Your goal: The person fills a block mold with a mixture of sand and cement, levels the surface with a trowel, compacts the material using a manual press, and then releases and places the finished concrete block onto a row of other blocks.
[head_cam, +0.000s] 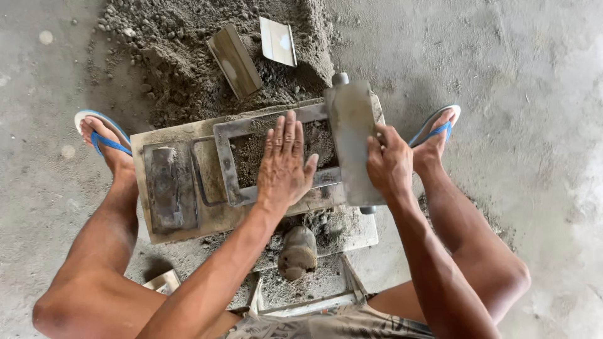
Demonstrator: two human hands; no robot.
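Seen from above, we press our flat, spread left hand [286, 160] onto damp mortar inside a rectangular metal brick mould [276, 157], packing it down. Our right hand [389, 163] grips the mould's upright hinged lid [352, 141], keeping it clear. Two scrapers [235, 59] lie on the mortar heap [182, 69] beyond.

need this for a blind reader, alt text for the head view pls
A squatting person presses the left hand flat on sandy mix inside a metal frame mould on a board, while the right hand grips a grey block-shaped tool.
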